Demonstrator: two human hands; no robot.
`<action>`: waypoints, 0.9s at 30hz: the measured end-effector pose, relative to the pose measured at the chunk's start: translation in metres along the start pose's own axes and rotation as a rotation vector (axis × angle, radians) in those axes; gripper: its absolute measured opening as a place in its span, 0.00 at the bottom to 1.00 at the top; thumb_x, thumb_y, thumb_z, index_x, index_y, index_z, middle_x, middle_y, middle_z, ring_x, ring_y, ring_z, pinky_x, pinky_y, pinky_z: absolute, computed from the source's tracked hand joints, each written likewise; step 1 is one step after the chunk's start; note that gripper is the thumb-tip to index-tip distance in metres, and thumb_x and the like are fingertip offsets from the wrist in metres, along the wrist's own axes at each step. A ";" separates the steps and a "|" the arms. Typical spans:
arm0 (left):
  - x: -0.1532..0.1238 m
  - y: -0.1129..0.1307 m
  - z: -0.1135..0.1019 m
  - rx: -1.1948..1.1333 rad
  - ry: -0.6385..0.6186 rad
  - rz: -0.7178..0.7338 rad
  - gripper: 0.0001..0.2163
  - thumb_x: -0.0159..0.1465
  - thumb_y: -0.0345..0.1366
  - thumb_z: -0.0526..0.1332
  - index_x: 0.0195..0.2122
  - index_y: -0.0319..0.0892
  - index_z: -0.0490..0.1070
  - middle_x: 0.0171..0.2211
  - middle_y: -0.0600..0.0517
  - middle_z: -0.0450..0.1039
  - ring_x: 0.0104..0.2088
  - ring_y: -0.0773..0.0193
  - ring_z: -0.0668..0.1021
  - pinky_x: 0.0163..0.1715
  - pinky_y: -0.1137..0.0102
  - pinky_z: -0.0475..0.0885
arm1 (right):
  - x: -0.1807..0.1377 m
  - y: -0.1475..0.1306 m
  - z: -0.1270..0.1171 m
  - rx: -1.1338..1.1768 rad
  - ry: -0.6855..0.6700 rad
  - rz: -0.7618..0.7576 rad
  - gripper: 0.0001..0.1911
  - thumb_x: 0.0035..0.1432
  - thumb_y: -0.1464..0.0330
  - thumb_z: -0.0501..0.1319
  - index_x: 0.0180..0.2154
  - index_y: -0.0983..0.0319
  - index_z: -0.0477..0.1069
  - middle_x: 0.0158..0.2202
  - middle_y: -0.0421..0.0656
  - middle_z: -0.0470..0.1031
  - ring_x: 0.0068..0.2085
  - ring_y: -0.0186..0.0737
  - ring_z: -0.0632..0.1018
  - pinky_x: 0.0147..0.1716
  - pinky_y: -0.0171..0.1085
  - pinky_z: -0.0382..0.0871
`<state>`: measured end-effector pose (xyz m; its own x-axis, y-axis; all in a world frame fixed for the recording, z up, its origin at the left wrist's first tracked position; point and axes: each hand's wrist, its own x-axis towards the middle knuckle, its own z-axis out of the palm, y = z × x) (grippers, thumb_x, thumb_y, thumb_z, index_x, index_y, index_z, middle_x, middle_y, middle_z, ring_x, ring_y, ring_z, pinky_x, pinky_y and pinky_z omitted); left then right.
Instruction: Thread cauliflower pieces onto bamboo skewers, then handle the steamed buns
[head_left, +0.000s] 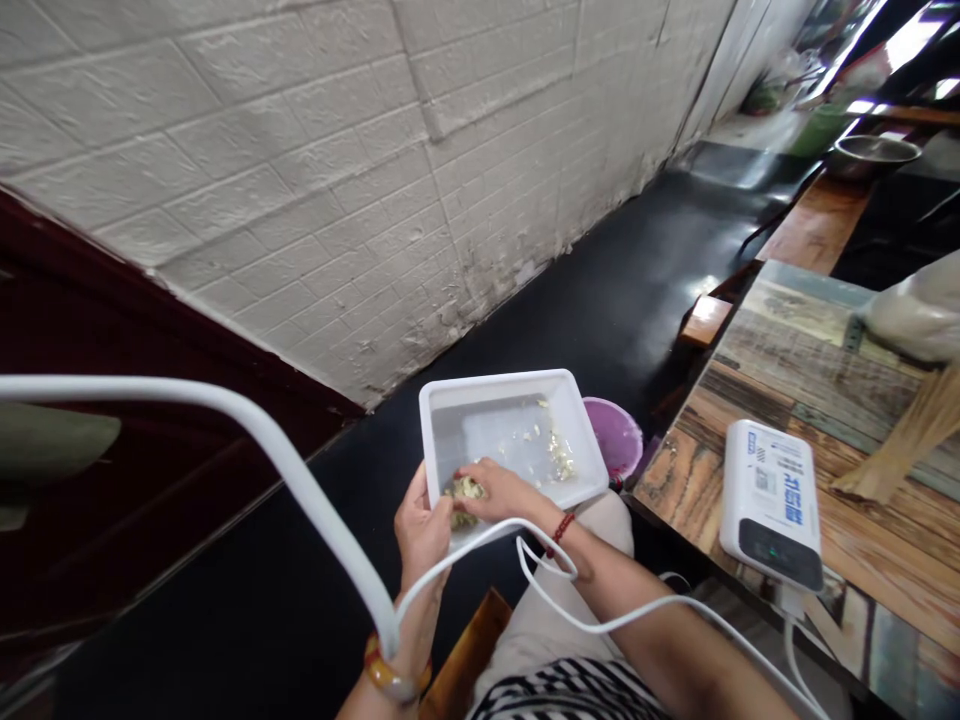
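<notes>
A white rectangular plastic tub (495, 384) sits tilted over my lap, with scattered small pale-yellow pieces (561, 458) along its right side. My left hand (421, 525) grips the tub's near left corner, its thumb bent over the rim. Inside that corner, my right hand (501, 492) has its fingers curled around a clump of pale yellow-green bits (471, 488), close to my left thumb. Exactly what these bits are is too small to tell. Part of the clump is hidden by my fingers.
Just right of the tub stands a purple bucket (616, 436). A white power bank (772, 500) lies on the wooden table (675, 470), beside a bundle of thin sticks (900, 450). A white cable (630, 622) crosses my forearms. Ahead is a white brick wall (300, 170).
</notes>
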<state>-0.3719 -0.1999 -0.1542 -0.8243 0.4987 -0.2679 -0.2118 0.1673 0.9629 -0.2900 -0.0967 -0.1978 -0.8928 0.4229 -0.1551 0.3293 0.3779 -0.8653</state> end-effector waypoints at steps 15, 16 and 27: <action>0.030 -0.038 0.036 0.039 -0.052 0.019 0.31 0.46 0.24 0.57 0.54 0.40 0.70 0.41 0.49 0.78 0.37 0.63 0.80 0.34 0.75 0.73 | 0.020 0.044 -0.024 0.396 -0.009 0.131 0.13 0.42 0.71 0.64 0.35 0.60 0.75 0.24 0.34 0.72 0.25 0.30 0.71 0.24 0.28 0.64; 0.034 -0.040 0.041 0.046 -0.053 0.034 0.31 0.46 0.24 0.56 0.54 0.40 0.70 0.41 0.50 0.78 0.37 0.64 0.80 0.34 0.76 0.73 | 0.020 0.050 -0.028 0.437 0.040 0.160 0.13 0.44 0.70 0.63 0.36 0.61 0.75 0.24 0.34 0.72 0.23 0.29 0.70 0.22 0.28 0.63; 0.070 -0.073 0.074 0.126 -0.063 0.135 0.30 0.47 0.20 0.57 0.53 0.43 0.71 0.47 0.50 0.77 0.47 0.60 0.78 0.48 0.70 0.71 | 0.012 0.132 -0.066 0.461 0.843 0.444 0.32 0.56 0.48 0.51 0.51 0.64 0.68 0.33 0.45 0.76 0.26 0.37 0.75 0.22 0.34 0.70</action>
<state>-0.3752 -0.1144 -0.2453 -0.8054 0.5755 -0.1417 -0.0307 0.1982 0.9797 -0.2365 0.0127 -0.2826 -0.1607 0.9481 -0.2743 0.2677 -0.2256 -0.9367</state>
